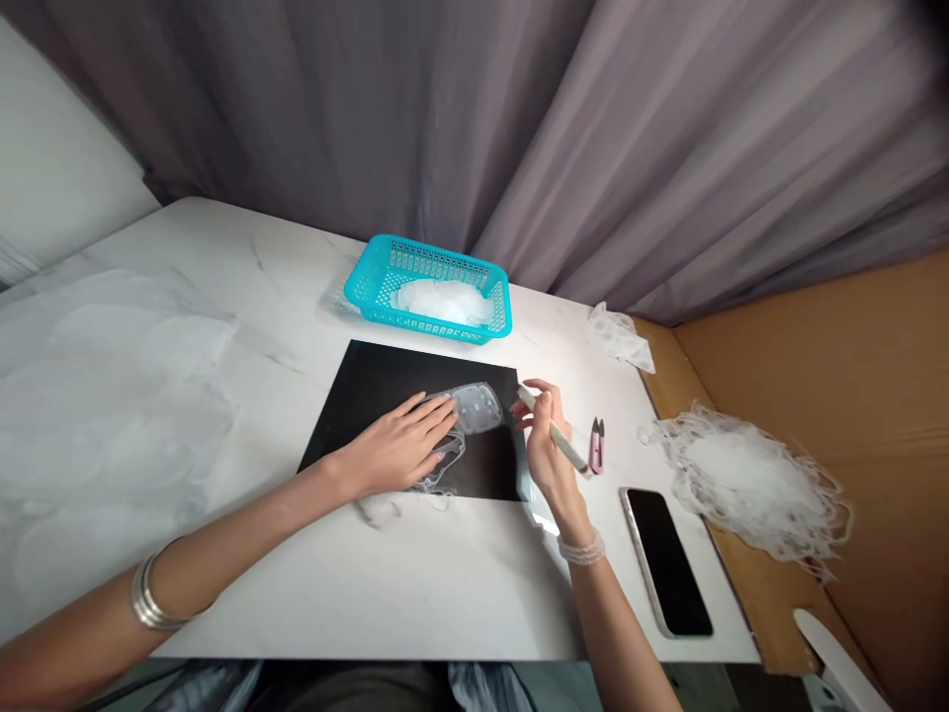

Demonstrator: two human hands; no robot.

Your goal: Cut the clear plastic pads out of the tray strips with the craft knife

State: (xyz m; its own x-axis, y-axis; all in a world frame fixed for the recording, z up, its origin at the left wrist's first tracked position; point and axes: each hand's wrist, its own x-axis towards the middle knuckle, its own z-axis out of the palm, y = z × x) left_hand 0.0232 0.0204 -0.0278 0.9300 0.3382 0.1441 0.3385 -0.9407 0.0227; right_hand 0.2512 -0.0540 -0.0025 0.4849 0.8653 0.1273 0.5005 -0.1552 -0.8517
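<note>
My left hand [404,445] lies flat, fingers stretched out, on a piece of sheer white lace fabric [474,407] spread over a black mat [386,386]. My right hand [545,440] is closed on a white pen-like tool [553,430], its tip near the right edge of the fabric. A loose scrap of the white fabric [378,506] trails off the mat's front edge below my left hand.
A turquoise basket [371,272] with white pieces stands behind the mat. Pink thread snips [597,445] and a black phone [665,562] lie right of my hand. White lace trimmings [748,485] rest on a cardboard box [875,376]. Sheer fabric [111,396] covers the table's left.
</note>
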